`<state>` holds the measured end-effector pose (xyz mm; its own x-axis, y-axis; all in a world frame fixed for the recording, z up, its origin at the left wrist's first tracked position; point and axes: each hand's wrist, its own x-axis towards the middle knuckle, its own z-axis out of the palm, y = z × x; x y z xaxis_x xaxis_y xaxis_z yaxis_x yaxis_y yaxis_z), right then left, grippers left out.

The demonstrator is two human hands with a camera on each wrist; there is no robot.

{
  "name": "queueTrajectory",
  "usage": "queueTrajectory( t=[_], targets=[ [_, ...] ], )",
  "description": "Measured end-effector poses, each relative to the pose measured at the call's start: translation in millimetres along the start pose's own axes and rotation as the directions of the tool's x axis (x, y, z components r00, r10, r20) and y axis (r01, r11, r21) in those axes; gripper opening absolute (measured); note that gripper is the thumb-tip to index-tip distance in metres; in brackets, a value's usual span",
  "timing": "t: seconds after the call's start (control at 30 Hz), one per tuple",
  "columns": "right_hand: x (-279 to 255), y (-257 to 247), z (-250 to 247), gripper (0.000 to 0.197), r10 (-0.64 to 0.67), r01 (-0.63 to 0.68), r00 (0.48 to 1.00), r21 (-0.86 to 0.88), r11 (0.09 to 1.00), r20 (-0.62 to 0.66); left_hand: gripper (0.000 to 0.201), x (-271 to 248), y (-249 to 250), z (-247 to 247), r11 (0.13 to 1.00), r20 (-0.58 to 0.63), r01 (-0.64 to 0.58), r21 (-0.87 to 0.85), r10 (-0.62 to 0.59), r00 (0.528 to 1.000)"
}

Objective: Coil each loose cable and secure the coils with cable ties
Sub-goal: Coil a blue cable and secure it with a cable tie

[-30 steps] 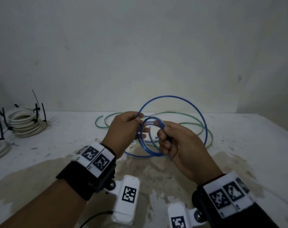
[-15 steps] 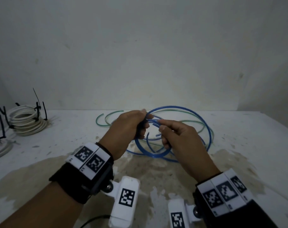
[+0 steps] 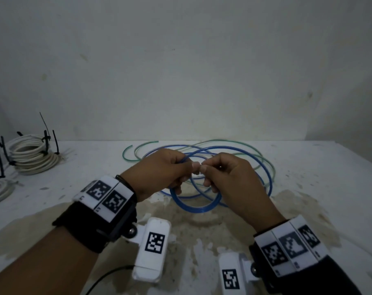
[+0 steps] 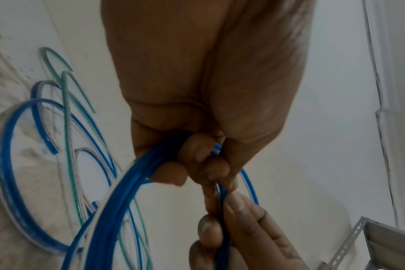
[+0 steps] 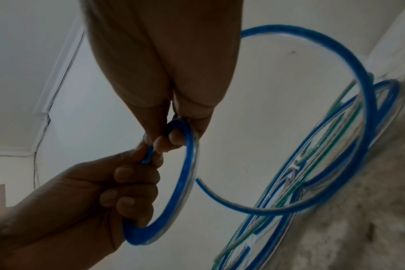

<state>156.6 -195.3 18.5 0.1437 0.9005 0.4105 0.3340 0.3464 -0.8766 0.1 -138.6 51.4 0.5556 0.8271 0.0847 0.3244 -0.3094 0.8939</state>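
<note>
A thin blue cable (image 3: 196,208) is partly wound into a small coil held above the table; its other loops lie loose behind. My left hand (image 3: 186,174) grips the coil's bundled strands (image 4: 127,191) in curled fingers. My right hand (image 3: 206,176) meets it thumb to thumb and pinches the blue cable (image 5: 190,160) at the top of the coil. In the right wrist view the left hand (image 5: 127,184) wraps the coil's lower left arc. A loose green cable (image 3: 138,150) lies under and behind the blue loops on the white table (image 3: 308,162).
Coiled white cables (image 3: 32,155) bound with black cable ties (image 3: 46,139) sit at the table's far left, with another white coil (image 3: 0,191) at the left edge. A brown stain (image 3: 202,231) covers the near table. The wall stands close behind.
The big blue loop that stood upright has dropped low over the table. Both hands have drawn together at the top of the small coil, thumbs now touching.
</note>
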Motion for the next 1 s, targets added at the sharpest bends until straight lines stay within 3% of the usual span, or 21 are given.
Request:
queueTrajectory(
  t=[0.1, 0.2, 0.23, 0.3, 0.33, 0.43, 0.57, 0.7, 0.83, 1.0],
  targets=[
    [-1, 0, 1, 0.016, -0.155, 0.149, 0.988, -0.2, 0.968, -0.013, 0.037, 2, -5, 2, 1.0, -0.063, -0.025, 0.0, 0.025, 0.998],
    [0, -1, -3, 0.006, -0.424, 0.294, 0.89, -0.499, 0.815, -0.168, 0.033, 1, -8, 1, 0.999, -0.095, -0.052, -0.01, 0.051, 0.994],
    [2, -1, -5, 0.016, -0.477, 0.276, 0.854, -0.596, 0.754, -0.208, 0.033, 0, -7, 0, 0.998, -0.088, -0.054, -0.019, 0.052, 0.995],
    [5, 3, -10, 0.036, -0.517, 0.24, 0.834, -0.718, 0.654, -0.192, 0.035, -1, -8, -1, 0.998, -0.069, -0.058, -0.037, 0.055, 0.996],
    [7, 5, -12, 0.037, -0.495, 0.241, 0.851, -0.707, 0.665, -0.175, 0.036, -1, -8, -1, 0.997, -0.076, -0.061, -0.041, 0.057, 0.995],
    [8, 8, -13, 0.032, -0.39, 0.268, 0.909, -0.506, 0.819, -0.149, 0.028, -2, -9, -1, 0.99, -0.155, -0.075, -0.117, 0.057, 0.986],
    [6, 9, -9, 0.028, -0.385, 0.261, 0.905, -0.477, 0.839, -0.182, 0.023, -3, -7, 4, 0.935, -0.203, -0.097, -0.341, 0.027, 0.979],
    [6, 6, -5, 0.019, -0.172, 0.138, 0.975, -0.224, 0.965, -0.143, 0.022, -2, -5, 8, 0.867, -0.23, -0.109, -0.486, -0.006, 0.973],
    [6, 6, -1, 0.025, -0.132, 0.11, 0.983, -0.17, 0.979, -0.126, 0.024, -2, -9, 10, 0.844, -0.24, -0.118, -0.524, -0.013, 0.971],
    [4, 5, -5, 0.025, -0.228, 0.193, 0.969, -0.28, 0.94, -0.098, 0.02, -10, -13, 6, 0.789, -0.059, -0.046, -0.612, 0.012, 0.998]
  ],
)
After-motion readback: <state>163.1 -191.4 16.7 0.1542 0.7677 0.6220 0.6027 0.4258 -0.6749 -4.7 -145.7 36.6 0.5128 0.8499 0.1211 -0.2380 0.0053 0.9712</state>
